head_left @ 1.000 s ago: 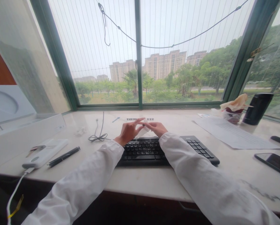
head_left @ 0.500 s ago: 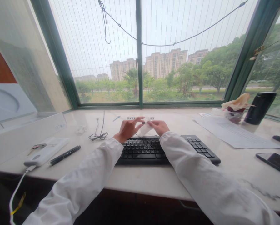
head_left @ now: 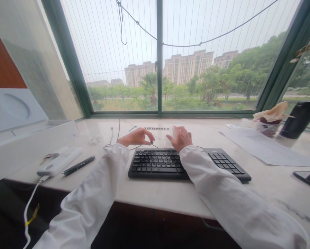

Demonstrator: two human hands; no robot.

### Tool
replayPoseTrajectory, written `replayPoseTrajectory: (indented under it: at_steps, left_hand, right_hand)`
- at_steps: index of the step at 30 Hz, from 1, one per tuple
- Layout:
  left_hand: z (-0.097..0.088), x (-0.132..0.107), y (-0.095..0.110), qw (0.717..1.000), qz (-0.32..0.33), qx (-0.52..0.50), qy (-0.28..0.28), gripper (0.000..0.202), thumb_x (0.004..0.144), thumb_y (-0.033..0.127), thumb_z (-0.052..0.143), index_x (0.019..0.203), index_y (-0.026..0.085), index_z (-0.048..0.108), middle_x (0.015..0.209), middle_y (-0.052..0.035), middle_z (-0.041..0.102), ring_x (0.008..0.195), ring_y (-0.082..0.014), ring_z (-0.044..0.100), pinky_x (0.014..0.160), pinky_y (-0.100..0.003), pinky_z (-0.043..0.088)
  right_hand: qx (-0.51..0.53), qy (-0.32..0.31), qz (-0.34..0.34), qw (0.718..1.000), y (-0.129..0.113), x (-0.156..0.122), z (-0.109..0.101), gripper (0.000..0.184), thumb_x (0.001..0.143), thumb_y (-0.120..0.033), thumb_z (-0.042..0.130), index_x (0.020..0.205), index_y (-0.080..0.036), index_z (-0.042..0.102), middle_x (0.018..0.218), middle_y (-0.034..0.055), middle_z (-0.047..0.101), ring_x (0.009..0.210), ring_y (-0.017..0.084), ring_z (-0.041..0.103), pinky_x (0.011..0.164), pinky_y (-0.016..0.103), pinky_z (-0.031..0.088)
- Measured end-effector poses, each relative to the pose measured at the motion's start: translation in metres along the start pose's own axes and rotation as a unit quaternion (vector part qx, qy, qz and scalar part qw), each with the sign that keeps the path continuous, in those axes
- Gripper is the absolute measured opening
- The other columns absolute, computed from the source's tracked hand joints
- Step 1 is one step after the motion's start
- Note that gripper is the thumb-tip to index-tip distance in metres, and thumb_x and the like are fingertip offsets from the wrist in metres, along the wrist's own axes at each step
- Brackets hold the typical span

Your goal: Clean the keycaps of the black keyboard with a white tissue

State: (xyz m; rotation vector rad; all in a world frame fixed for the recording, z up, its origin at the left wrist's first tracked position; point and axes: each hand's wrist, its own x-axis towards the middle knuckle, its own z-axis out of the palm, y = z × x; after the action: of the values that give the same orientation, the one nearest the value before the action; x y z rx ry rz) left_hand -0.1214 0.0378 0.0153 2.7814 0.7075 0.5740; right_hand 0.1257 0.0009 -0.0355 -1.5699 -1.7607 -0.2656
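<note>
My left hand [head_left: 135,137] hovers just behind the black keyboard [head_left: 167,165], thumb and forefinger pinched on a small dark keycap [head_left: 152,142]. My right hand [head_left: 181,137] is beside it, at the keyboard's far edge, its fingers curled over a crumpled white wipe [head_left: 171,133] that lies against the sill. The two hands are a short gap apart. A row of small dark keycaps [head_left: 156,128] lies on the marble sill just beyond them. Both arms are in white sleeves.
Left of the keyboard are a black pen [head_left: 78,165], a white power bank [head_left: 57,162] with a cable, a thin coiled wire [head_left: 110,140] and a white box [head_left: 27,141]. To the right: paper sheets [head_left: 269,148], a covered bowl [head_left: 271,119], a black cup [head_left: 299,119], a phone [head_left: 309,178].
The hands have come apart and dropped toward the sill. The left hand now holds the keycap alone, the right keeps the wipe. The camera has shifted slightly left.
</note>
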Motion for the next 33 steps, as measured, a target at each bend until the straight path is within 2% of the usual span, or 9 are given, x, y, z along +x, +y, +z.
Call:
replayPoseTrajectory:
  at_steps: [2, 4, 8, 11, 13, 16, 24, 28, 33]
  left_hand:
    - [0.002, 0.0, 0.0, 1.0, 0.002, -0.02, 0.0, 0.021, 0.075, 0.029, 0.073, 0.094, 0.023, 0.075, 0.089, -0.003, 0.076, 0.071, -0.0131, 0.068, 0.059, -0.021, 0.049]
    - [0.004, 0.001, 0.002, 0.999, -0.002, -0.048, 0.002, 0.024, 0.074, 0.031, 0.074, 0.097, 0.022, 0.074, 0.088, -0.0035, 0.076, 0.072, -0.0135, 0.068, 0.059, -0.021, 0.048]
    - [0.01, 0.004, 0.011, 0.994, -0.028, -0.104, 0.031, 0.033, 0.072, 0.036, 0.077, 0.1, 0.019, 0.069, 0.09, -0.0046, 0.075, 0.078, -0.0154, 0.069, 0.062, -0.022, 0.047]
    - [0.011, 0.006, 0.017, 0.989, -0.049, -0.123, 0.07, 0.036, 0.07, 0.038, 0.078, 0.095, 0.016, 0.064, 0.086, -0.0052, 0.074, 0.077, -0.0156, 0.068, 0.064, -0.024, 0.045]
    - [0.011, 0.007, 0.019, 0.985, -0.061, -0.144, 0.078, 0.038, 0.07, 0.039, 0.078, 0.093, 0.015, 0.061, 0.084, -0.0056, 0.074, 0.074, -0.0154, 0.068, 0.063, -0.024, 0.044]
    - [0.011, 0.007, 0.018, 0.979, -0.072, -0.174, 0.078, 0.04, 0.069, 0.039, 0.079, 0.093, 0.015, 0.058, 0.081, -0.0059, 0.073, 0.071, -0.0152, 0.067, 0.06, -0.023, 0.042]
    - [0.013, 0.007, 0.015, 0.97, -0.075, -0.22, 0.064, 0.041, 0.069, 0.04, 0.079, 0.093, 0.014, 0.057, 0.083, -0.0072, 0.073, 0.075, -0.0173, 0.068, 0.058, -0.023, 0.041]
    - [0.013, 0.008, 0.014, 0.972, -0.064, -0.217, 0.056, 0.04, 0.068, 0.039, 0.079, 0.092, 0.014, 0.059, 0.084, -0.0077, 0.073, 0.078, -0.0182, 0.069, 0.061, -0.024, 0.042]
    - [0.011, 0.008, 0.014, 0.979, -0.049, -0.185, 0.064, 0.039, 0.069, 0.039, 0.079, 0.093, 0.014, 0.063, 0.089, -0.0079, 0.073, 0.086, -0.0199, 0.069, 0.063, -0.025, 0.042]
  right_hand:
    - [0.012, 0.031, -0.044, 0.998, -0.005, -0.002, -0.004, 0.055, 0.086, -0.042, 0.058, 0.134, -0.016, 0.05, 0.123, 0.0164, 0.056, 0.111, 0.03, 0.053, 0.09, 0.042, 0.035]
    - [0.032, 0.047, -0.094, 0.994, -0.009, -0.003, -0.007, 0.045, 0.087, -0.037, 0.058, 0.129, -0.02, 0.056, 0.121, 0.0133, 0.057, 0.106, 0.028, 0.055, 0.089, 0.04, 0.035]
    - [0.069, 0.027, -0.185, 0.98, -0.015, -0.007, -0.009, 0.021, 0.088, -0.035, 0.06, 0.104, -0.027, 0.071, 0.109, 0.007, 0.061, 0.089, 0.021, 0.059, 0.086, 0.038, 0.034]
    - [0.081, 0.006, -0.236, 0.968, -0.014, -0.008, -0.007, 0.018, 0.088, -0.036, 0.062, 0.103, -0.032, 0.073, 0.104, 0.0038, 0.064, 0.084, 0.018, 0.059, 0.085, 0.037, 0.033]
    - [0.087, 0.0, -0.256, 0.963, -0.012, -0.009, -0.007, 0.02, 0.088, -0.038, 0.062, 0.105, -0.035, 0.072, 0.102, 0.0027, 0.065, 0.084, 0.017, 0.059, 0.083, 0.036, 0.032]
    - [0.092, 0.011, -0.269, 0.959, -0.012, -0.009, -0.008, 0.023, 0.089, -0.041, 0.06, 0.108, -0.036, 0.072, 0.099, 0.0022, 0.067, 0.083, 0.016, 0.061, 0.081, 0.035, 0.032]
    - [0.108, 0.058, -0.276, 0.953, -0.016, -0.009, -0.011, 0.021, 0.09, -0.042, 0.059, 0.089, -0.032, 0.076, 0.083, 0.0, 0.071, 0.079, 0.015, 0.061, 0.078, 0.034, 0.029]
    - [0.097, 0.06, -0.259, 0.959, -0.016, -0.009, -0.012, 0.024, 0.088, -0.045, 0.061, 0.078, -0.027, 0.074, 0.083, -0.0002, 0.072, 0.082, 0.016, 0.061, 0.081, 0.035, 0.029]
    - [0.093, 0.049, -0.247, 0.963, -0.015, -0.008, -0.01, 0.023, 0.087, -0.046, 0.063, 0.082, -0.027, 0.074, 0.083, -0.0002, 0.073, 0.083, 0.017, 0.062, 0.083, 0.035, 0.029]
